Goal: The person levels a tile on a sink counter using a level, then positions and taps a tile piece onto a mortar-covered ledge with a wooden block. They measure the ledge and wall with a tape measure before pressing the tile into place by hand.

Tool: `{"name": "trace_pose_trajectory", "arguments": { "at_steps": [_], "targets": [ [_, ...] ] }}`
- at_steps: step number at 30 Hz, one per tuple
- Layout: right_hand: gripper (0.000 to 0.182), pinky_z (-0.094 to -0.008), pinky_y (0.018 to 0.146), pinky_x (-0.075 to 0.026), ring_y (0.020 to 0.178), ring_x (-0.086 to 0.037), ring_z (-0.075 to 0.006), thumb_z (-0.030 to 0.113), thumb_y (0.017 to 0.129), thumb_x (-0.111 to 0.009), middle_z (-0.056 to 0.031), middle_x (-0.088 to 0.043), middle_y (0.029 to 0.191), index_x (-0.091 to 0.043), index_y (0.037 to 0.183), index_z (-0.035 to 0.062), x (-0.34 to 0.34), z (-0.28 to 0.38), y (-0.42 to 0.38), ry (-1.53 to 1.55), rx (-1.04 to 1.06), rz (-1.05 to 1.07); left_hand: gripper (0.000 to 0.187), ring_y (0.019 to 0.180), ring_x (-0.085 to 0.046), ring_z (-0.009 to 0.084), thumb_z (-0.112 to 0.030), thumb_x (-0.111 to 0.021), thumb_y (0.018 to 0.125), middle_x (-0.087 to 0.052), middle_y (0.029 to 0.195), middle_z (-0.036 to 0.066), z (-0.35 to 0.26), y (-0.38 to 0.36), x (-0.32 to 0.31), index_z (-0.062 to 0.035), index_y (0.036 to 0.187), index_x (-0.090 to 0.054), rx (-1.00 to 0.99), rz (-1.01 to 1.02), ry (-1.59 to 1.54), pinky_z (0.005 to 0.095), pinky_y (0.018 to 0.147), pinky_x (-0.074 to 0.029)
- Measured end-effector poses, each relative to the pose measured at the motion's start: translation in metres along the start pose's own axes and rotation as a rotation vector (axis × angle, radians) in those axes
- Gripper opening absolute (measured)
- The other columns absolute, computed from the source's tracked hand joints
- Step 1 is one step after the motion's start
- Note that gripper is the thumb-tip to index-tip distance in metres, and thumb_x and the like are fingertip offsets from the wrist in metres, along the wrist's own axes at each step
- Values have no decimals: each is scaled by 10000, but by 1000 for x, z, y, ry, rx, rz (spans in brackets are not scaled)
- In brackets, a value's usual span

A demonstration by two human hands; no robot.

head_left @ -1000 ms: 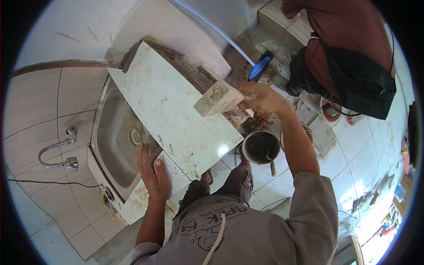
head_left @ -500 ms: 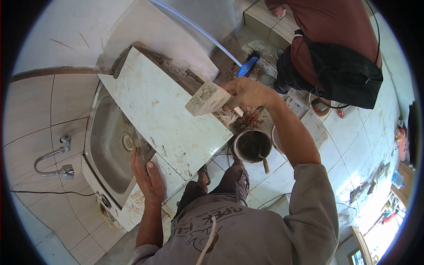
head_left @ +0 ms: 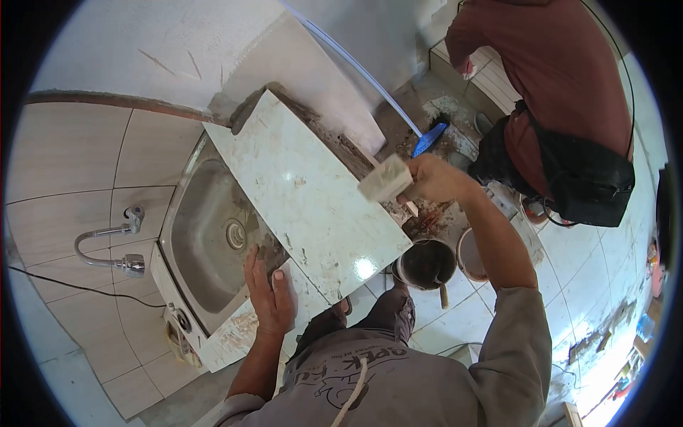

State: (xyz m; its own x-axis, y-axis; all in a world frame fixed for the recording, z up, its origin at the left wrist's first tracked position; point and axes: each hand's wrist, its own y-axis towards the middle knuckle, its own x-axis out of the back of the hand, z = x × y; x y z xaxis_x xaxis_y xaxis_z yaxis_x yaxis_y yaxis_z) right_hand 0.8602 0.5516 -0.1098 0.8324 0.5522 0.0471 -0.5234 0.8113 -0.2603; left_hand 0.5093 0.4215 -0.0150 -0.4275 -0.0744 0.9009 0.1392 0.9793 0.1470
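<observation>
Glossy white floor tiles (head_left: 569, 263), dust-streaked. Stainless sink basin (head_left: 206, 235), rounded rectangle, set in tiled bench (head_left: 235, 334). Large glazed tile slab (head_left: 313, 192), pale, mortar-smeared, lying across basin's right rim; rough grey mortar along far edge. Round dark bucket (head_left: 427, 263) on floor below slab's corner. Co-worker's maroon sleeve (head_left: 469, 35) beyond. Left hand (head_left: 269, 295) flat, fingers spread, pressing slab's near edge. Right hand (head_left: 434, 179), grip closed on handle of pale blocky mallet (head_left: 385, 179), head just over slab's far right edge.
</observation>
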Motion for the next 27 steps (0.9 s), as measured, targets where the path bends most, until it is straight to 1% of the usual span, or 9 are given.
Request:
{"name": "trace_pose_trajectory", "arguments": {
  "at_steps": [2, 5, 9, 11, 12, 16, 18, 21, 27],
  "targets": [
    [371, -292, 811, -486, 846, -639, -143, 32, 668, -758, -74, -718, 921, -673, 1026, -18, 16, 9, 15, -145, 40, -62, 417, 1257, -394, 434, -253, -390, 1009, -380, 1383, 299, 0, 1, -1, 101, 1225, -436, 20, -11, -20, 500, 1073, -283],
    [355, -299, 792, -487, 814, -631, -150, 47, 666, -760, -88, -711, 890, -662, 995, -40, 33, 57, 32, -337, -61, -119, 425, 1258, -392, 433, -254, -388, 1008, -376, 1387, 298, 2, 0, 0, 99, 1241, -429, 16, -11, 7, 498, 1071, -285],
    [390, -302, 789, -485, 814, -630, -155, 58, 664, -768, -102, -713, 897, -662, 1024, -49, 35, 64, 74, -276, -43, -63, 432, 1263, -389, 431, -245, -383, 1006, -378, 1389, 296, -2, 2, 3, 99, 1265, -412, 32, 6, -8, 496, 1077, -281],
    [427, -302, 799, -485, 828, -636, -162, 54, 664, -771, -99, -715, 912, -667, 1067, -41, 35, 45, 107, -210, 102, -60, 435, 1271, -384, 434, -232, -379, 1002, -377, 1389, 302, 1, 0, 2, 101, 1281, -400, 35, -7, 10, 491, 1083, -276],
    [520, -322, 814, -487, 867, -661, -242, 118, 630, -779, -144, -719, 947, -676, 1127, 9, 37, 42, 118, -158, 88, -48, 435, 1271, -384, 434, -232, -379, 1002, -377, 1389, 302, 2, 1, 1, 101, 1281, -400, 33, -11, 11, 491, 1083, -276],
    [522, -322, 825, -483, 873, -662, -235, 114, 626, -782, -135, -721, 941, -680, 1127, 12, 41, 36, 163, -134, 129, -35, 423, 1273, -382, 449, -211, -389, 995, -378, 1387, 313, 3, -2, 4, 101, 1281, -392, 39, 3, -25, 523, 1081, -266],
    [438, -287, 830, -478, 884, -643, -171, 25, 673, -751, -103, -718, 945, -673, 1100, -25, 40, 42, 188, -167, 161, -9, 419, 1268, -385, 454, -205, -393, 992, -378, 1386, 316, 5, 0, 4, 100, 1280, -390, 33, 10, 13, 536, 1078, -265],
    [520, -327, 831, -479, 898, -659, -243, 83, 611, -754, -144, -716, 953, -681, 1119, 1, 39, 57, 204, -224, 149, -7, 414, 1249, -400, 458, -201, -403, 990, -391, 1376, 318, 6, 1, 3, 97, 1276, -387, 42, 0, -10, 559, 1074, -259],
    [456, -318, 842, -475, 900, -646, -208, 47, 660, -778, -128, -713, 961, -674, 1096, -38, 37, 46, 251, -260, 127, -29, 408, 1235, -409, 464, -207, -408, 995, -401, 1365, 317, 5, 4, 7, 86, 1278, -382, 51, 31, 11, 558, 1074, -262]
  ]
}}
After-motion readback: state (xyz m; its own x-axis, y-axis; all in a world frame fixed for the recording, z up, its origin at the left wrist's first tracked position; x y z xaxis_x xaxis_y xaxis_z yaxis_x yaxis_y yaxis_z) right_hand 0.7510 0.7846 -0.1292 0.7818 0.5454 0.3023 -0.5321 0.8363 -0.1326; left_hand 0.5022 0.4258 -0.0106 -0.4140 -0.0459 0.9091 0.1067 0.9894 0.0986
